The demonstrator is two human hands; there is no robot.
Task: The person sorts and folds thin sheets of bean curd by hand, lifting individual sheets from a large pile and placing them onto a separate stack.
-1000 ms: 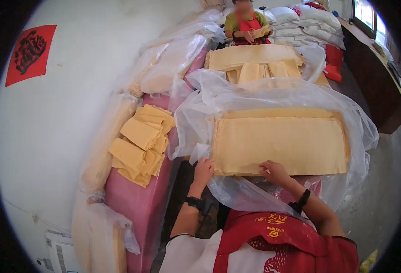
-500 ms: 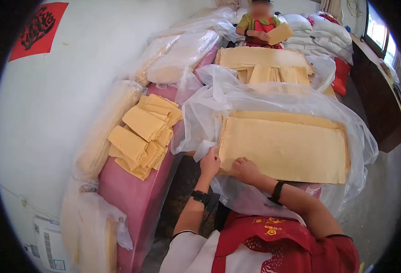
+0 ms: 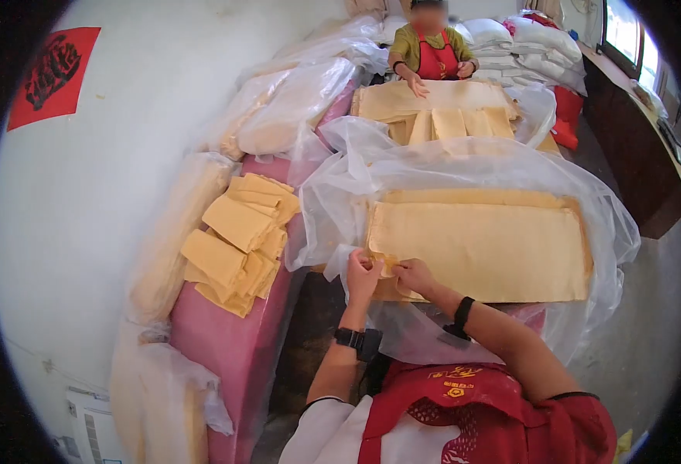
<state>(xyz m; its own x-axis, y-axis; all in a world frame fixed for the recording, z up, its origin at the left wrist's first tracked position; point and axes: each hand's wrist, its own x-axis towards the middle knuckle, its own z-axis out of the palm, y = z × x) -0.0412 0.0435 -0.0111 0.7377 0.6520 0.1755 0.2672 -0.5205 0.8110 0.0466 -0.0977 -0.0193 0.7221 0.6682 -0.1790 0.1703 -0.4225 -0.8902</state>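
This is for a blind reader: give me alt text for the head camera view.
A left hand and right hand hold the raised near-left corner of a tan sheet stack on translucent plastic. Left, folded sheets lie on a pink surface; ahead, a person in a red apron is behind another stack.

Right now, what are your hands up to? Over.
Left hand, right hand pinching near left corner of top sheet. Corner curled up. Loose plastic close beside left hand.
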